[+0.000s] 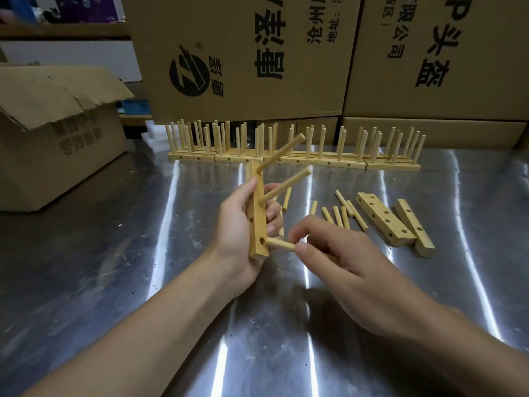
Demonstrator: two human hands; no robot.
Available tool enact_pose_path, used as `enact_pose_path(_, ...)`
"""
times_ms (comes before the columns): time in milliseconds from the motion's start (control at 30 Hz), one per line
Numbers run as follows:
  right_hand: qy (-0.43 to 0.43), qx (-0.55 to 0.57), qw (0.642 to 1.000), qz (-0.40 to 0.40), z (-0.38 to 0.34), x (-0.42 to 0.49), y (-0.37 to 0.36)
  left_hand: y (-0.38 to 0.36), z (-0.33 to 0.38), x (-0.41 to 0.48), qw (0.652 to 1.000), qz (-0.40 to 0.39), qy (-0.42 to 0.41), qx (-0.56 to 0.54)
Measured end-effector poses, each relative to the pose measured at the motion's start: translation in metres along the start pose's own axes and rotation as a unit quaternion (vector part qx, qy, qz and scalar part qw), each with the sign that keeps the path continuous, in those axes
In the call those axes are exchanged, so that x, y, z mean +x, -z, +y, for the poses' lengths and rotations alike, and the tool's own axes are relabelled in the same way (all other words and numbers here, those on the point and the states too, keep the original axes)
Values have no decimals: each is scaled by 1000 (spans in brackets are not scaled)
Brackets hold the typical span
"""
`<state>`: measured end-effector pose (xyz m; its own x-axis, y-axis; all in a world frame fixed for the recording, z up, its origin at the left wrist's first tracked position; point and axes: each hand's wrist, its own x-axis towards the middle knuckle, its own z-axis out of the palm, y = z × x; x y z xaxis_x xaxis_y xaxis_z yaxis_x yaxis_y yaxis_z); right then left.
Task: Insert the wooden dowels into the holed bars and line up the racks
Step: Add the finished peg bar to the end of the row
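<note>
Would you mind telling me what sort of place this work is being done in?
Probably a small workshop or packing room: large printed brown cardboard cartons stand behind a shiny steel worktable, and a row of finished pale wooden dowel racks lines its back.

Light: bright overhead, I'm seeing white glare streaks across the table [169, 213].
Shadows: soft, faint.
Edges: bowed; top-left corner blurred.

One view only: head-worn, wide-angle, facing forward and down over the table [100, 267]. Close in are the left hand [243, 233] and right hand [343, 259]; boxes [315, 81] stand far.
</note>
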<state>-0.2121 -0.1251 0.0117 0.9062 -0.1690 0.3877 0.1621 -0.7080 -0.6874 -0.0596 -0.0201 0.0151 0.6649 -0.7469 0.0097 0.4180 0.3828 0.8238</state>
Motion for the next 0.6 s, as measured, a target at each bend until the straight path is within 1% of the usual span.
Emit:
enact_pose_path(167,22,-65,997,-34,-2,-1,1,3,-5,-1,999,-23,-7,32)
enact_pose_path(367,69,-144,987,-15,-1,3,4,1,-7,-5,997,-35,-6,63)
enact_pose_path(500,95,-142,985,-15,-2,4,6,-2,-7,-8,995,-58,2,80)
enact_pose_path(600,88,-151,985,-6,-2,3,5,-2,-6,-9,994,-64,-6,89)
